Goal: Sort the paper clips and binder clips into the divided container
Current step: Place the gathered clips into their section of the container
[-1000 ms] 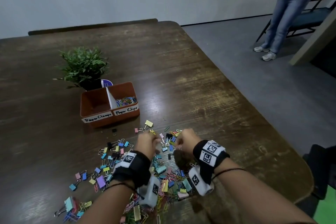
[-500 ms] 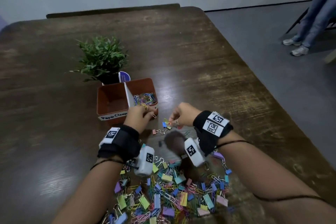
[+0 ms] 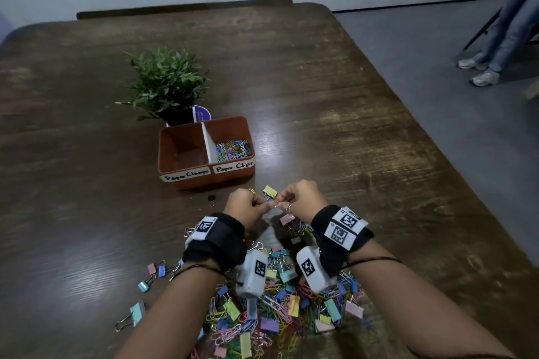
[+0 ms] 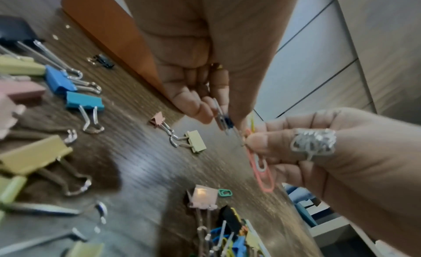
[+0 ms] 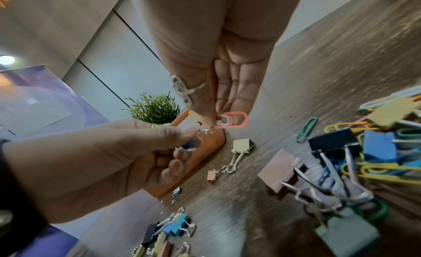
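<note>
The orange divided container stands ahead of my hands. Its left part, labelled Paper Clamps, holds nothing I can see, and its right part holds colourful paper clips. My left hand and right hand meet just in front of it, above the table. The left hand pinches a small dark blue binder clip. The right hand pinches a pink paper clip together with a white and a yellow one. A mixed pile of clips lies under my wrists.
A potted plant stands behind the container. A yellow binder clip and a tiny black one lie near its front. The table's right edge drops to the floor, where a person stands.
My hands rose from the pile with clips. The left hand went to the container's paper clip side, then drew back and now meets the right hand in front of it.
</note>
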`<move>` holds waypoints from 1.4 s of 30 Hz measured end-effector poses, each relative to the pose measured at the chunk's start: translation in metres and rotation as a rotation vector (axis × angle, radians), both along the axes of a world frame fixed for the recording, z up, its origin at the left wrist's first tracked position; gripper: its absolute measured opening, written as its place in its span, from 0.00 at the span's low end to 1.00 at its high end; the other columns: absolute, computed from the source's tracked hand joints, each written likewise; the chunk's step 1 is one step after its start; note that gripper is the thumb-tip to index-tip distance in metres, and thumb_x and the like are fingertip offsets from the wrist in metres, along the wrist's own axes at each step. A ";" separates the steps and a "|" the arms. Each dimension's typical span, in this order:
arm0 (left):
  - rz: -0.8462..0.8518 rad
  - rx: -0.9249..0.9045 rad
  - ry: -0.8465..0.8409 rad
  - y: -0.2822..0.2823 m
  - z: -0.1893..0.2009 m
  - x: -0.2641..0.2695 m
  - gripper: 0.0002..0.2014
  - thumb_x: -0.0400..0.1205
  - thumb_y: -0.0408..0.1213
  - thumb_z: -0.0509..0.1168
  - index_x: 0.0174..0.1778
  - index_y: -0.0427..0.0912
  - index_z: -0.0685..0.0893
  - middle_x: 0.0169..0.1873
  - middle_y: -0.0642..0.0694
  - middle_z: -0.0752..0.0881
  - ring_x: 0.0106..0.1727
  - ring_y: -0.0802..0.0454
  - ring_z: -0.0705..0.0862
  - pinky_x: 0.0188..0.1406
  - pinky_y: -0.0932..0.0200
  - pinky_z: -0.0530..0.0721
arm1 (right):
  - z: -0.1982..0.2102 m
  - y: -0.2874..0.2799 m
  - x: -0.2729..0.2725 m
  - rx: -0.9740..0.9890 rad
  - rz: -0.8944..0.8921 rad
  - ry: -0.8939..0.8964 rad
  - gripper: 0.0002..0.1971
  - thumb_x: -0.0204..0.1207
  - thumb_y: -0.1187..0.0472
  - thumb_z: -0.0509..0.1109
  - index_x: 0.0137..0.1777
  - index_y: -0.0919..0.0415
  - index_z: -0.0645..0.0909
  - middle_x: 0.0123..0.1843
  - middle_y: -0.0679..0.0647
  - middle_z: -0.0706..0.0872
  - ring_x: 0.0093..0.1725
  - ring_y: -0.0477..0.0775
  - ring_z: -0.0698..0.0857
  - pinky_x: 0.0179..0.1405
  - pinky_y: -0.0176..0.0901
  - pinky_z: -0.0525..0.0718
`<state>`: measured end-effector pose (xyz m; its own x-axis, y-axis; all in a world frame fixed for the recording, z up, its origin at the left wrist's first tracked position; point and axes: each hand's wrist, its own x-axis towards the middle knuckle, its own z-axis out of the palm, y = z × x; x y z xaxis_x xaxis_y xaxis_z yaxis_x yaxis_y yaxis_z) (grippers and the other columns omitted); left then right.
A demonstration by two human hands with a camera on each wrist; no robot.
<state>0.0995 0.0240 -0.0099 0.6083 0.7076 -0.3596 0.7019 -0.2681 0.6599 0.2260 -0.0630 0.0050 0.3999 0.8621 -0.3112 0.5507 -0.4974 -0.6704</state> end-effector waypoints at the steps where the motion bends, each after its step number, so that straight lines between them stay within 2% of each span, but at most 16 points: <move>1: 0.019 -0.006 -0.010 -0.002 0.002 -0.001 0.15 0.75 0.45 0.73 0.38 0.34 0.89 0.36 0.39 0.89 0.36 0.52 0.81 0.37 0.61 0.74 | 0.001 -0.003 -0.001 0.004 -0.003 -0.008 0.06 0.72 0.67 0.74 0.47 0.67 0.87 0.44 0.60 0.90 0.39 0.47 0.82 0.47 0.38 0.85; 5: 0.040 -0.077 -0.003 -0.005 0.008 -0.007 0.10 0.74 0.42 0.74 0.37 0.37 0.88 0.37 0.41 0.89 0.39 0.50 0.84 0.43 0.58 0.82 | 0.000 -0.015 0.005 0.018 -0.039 -0.047 0.05 0.72 0.69 0.73 0.47 0.66 0.88 0.44 0.59 0.90 0.38 0.45 0.82 0.47 0.34 0.84; 9: -0.011 0.015 0.110 -0.005 0.017 -0.016 0.18 0.79 0.45 0.68 0.26 0.42 0.76 0.31 0.43 0.81 0.35 0.51 0.80 0.35 0.62 0.77 | 0.008 -0.009 0.009 0.060 -0.081 -0.007 0.05 0.73 0.69 0.72 0.46 0.68 0.88 0.45 0.60 0.90 0.38 0.45 0.81 0.46 0.32 0.81; 11: 0.026 0.029 0.067 0.002 0.024 -0.018 0.13 0.82 0.38 0.65 0.31 0.39 0.82 0.35 0.44 0.84 0.36 0.53 0.81 0.32 0.70 0.79 | 0.018 0.003 0.010 0.094 -0.070 0.012 0.05 0.73 0.70 0.72 0.47 0.69 0.87 0.45 0.60 0.89 0.39 0.45 0.81 0.45 0.31 0.78; 14: 0.107 0.225 0.003 0.025 0.033 -0.020 0.09 0.81 0.35 0.65 0.50 0.35 0.88 0.51 0.45 0.88 0.53 0.52 0.85 0.56 0.66 0.77 | 0.032 0.032 0.011 0.172 -0.057 0.034 0.04 0.72 0.70 0.73 0.46 0.69 0.87 0.43 0.59 0.89 0.38 0.45 0.81 0.43 0.33 0.78; 15: 0.154 0.301 -0.038 0.034 0.037 -0.018 0.09 0.80 0.35 0.67 0.51 0.36 0.88 0.51 0.44 0.89 0.53 0.52 0.85 0.58 0.66 0.75 | 0.036 0.044 0.011 0.186 -0.058 0.040 0.04 0.72 0.70 0.73 0.46 0.69 0.87 0.41 0.58 0.88 0.37 0.45 0.82 0.42 0.35 0.80; 18: 0.287 0.430 -0.126 0.060 0.049 -0.009 0.08 0.77 0.37 0.71 0.47 0.38 0.89 0.43 0.44 0.90 0.46 0.52 0.85 0.49 0.69 0.73 | 0.040 0.088 0.012 0.198 -0.096 0.058 0.03 0.72 0.69 0.74 0.44 0.68 0.86 0.37 0.56 0.85 0.31 0.44 0.80 0.41 0.39 0.82; 20: 0.315 0.473 -0.127 0.076 0.052 0.000 0.07 0.75 0.37 0.72 0.44 0.38 0.90 0.42 0.43 0.90 0.46 0.48 0.87 0.47 0.66 0.73 | 0.038 0.115 0.013 0.191 -0.105 0.023 0.03 0.70 0.68 0.75 0.43 0.67 0.87 0.37 0.56 0.86 0.30 0.45 0.80 0.39 0.39 0.80; 24: 0.219 0.423 -0.034 0.099 0.044 0.013 0.10 0.80 0.33 0.66 0.53 0.35 0.88 0.51 0.38 0.89 0.57 0.43 0.84 0.57 0.60 0.74 | 0.032 0.146 0.014 0.142 -0.066 -0.074 0.09 0.68 0.62 0.78 0.47 0.65 0.89 0.46 0.57 0.89 0.47 0.51 0.86 0.46 0.36 0.81; 26: 0.143 0.401 -0.034 0.101 0.037 0.012 0.13 0.80 0.26 0.61 0.57 0.34 0.86 0.57 0.35 0.85 0.61 0.40 0.81 0.63 0.57 0.73 | 0.030 0.147 0.014 0.130 -0.005 -0.092 0.12 0.69 0.61 0.77 0.52 0.65 0.87 0.52 0.58 0.89 0.53 0.52 0.85 0.51 0.35 0.79; 28: 0.093 0.458 -0.070 0.099 0.029 0.007 0.15 0.78 0.22 0.59 0.58 0.30 0.85 0.61 0.33 0.81 0.64 0.37 0.78 0.67 0.55 0.71 | 0.029 0.140 0.015 0.150 0.057 -0.099 0.14 0.72 0.61 0.75 0.56 0.64 0.86 0.54 0.59 0.88 0.55 0.52 0.85 0.53 0.32 0.76; 31: 0.047 0.547 -0.113 0.077 0.024 -0.002 0.13 0.78 0.24 0.62 0.57 0.31 0.86 0.63 0.36 0.78 0.64 0.38 0.74 0.67 0.56 0.67 | 0.031 0.109 0.018 0.230 0.059 -0.076 0.12 0.72 0.64 0.74 0.55 0.64 0.86 0.50 0.58 0.88 0.47 0.50 0.82 0.50 0.34 0.77; 34: -0.042 0.511 -0.153 0.036 0.021 -0.006 0.10 0.78 0.29 0.66 0.53 0.34 0.86 0.58 0.42 0.79 0.60 0.45 0.78 0.67 0.55 0.74 | 0.027 0.057 0.025 0.225 0.044 -0.083 0.10 0.72 0.68 0.73 0.54 0.66 0.86 0.50 0.59 0.88 0.49 0.54 0.85 0.53 0.40 0.82; 37: -0.234 0.346 -0.107 -0.010 0.011 0.001 0.11 0.79 0.31 0.64 0.55 0.40 0.86 0.52 0.49 0.79 0.50 0.53 0.81 0.54 0.66 0.78 | 0.007 -0.004 0.035 0.103 0.017 -0.130 0.09 0.72 0.71 0.72 0.52 0.66 0.86 0.50 0.60 0.88 0.49 0.55 0.86 0.57 0.43 0.82; 40: -0.439 0.234 0.017 -0.050 -0.001 0.022 0.14 0.82 0.29 0.60 0.60 0.40 0.85 0.59 0.43 0.83 0.59 0.48 0.82 0.57 0.64 0.75 | -0.017 -0.059 0.047 -0.125 -0.046 -0.197 0.08 0.73 0.71 0.70 0.50 0.64 0.87 0.49 0.57 0.89 0.50 0.52 0.85 0.55 0.34 0.78; 42: -0.501 0.175 0.084 -0.070 -0.010 0.036 0.13 0.83 0.30 0.60 0.61 0.37 0.84 0.59 0.40 0.83 0.60 0.44 0.82 0.58 0.60 0.74 | -0.028 -0.086 0.050 -0.222 -0.085 -0.225 0.11 0.72 0.73 0.67 0.49 0.63 0.88 0.49 0.58 0.90 0.51 0.54 0.86 0.52 0.34 0.77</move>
<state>0.1354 -0.0459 -0.0196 0.8611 0.3919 -0.3240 0.5081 -0.6849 0.5222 0.2758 -0.1490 -0.0229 0.5478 0.7435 -0.3835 0.6224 -0.6685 -0.4070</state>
